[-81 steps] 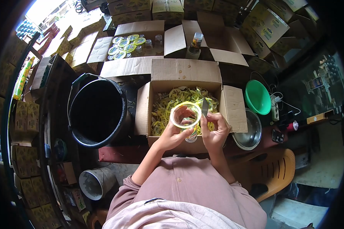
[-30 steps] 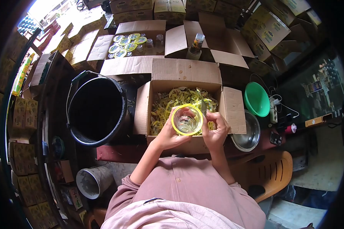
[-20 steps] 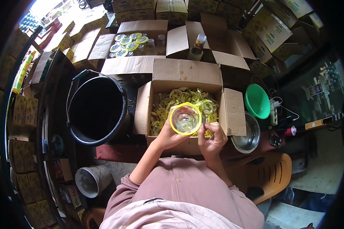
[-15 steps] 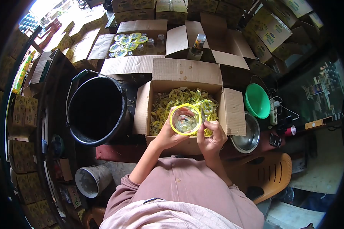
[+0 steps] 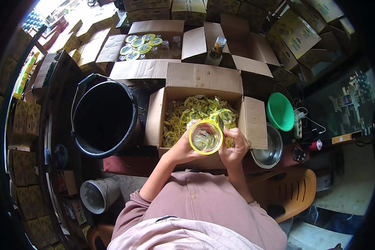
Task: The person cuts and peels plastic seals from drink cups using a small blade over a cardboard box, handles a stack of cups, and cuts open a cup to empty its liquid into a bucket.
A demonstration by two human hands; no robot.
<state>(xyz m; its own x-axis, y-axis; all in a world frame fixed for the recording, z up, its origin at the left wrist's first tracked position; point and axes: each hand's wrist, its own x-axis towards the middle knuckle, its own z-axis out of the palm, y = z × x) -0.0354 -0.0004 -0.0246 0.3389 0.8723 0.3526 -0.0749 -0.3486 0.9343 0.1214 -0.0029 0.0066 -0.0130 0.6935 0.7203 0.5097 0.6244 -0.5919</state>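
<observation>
My left hand (image 5: 182, 149) is wrapped round a clear plastic cup (image 5: 205, 137) with a yellow rim, its open mouth tilted up toward me. At the cup's right edge, my right hand (image 5: 235, 146) is closed on a small knife (image 5: 221, 121), whose dark blade points up beside the rim. Its handle is mostly hidden by the fingers. Both hands are over the front edge of an open cardboard box (image 5: 204, 79), which holds a heap of yellow-green strips and ring-shaped scraps (image 5: 187, 110).
Left of the box stands a black bucket (image 5: 81, 143). On the right are a green bowl (image 5: 280, 110) and a metal bowl (image 5: 277, 156). Behind, a carton (image 5: 146, 64) holds several lidded cups, near a bottle (image 5: 218, 46). An orange chair (image 5: 298, 189) stands at right.
The cup has shifted slightly right and down, its mouth turned a little. My right hand has moved slightly right, and the knife blade now stands higher above the rim's right side.
</observation>
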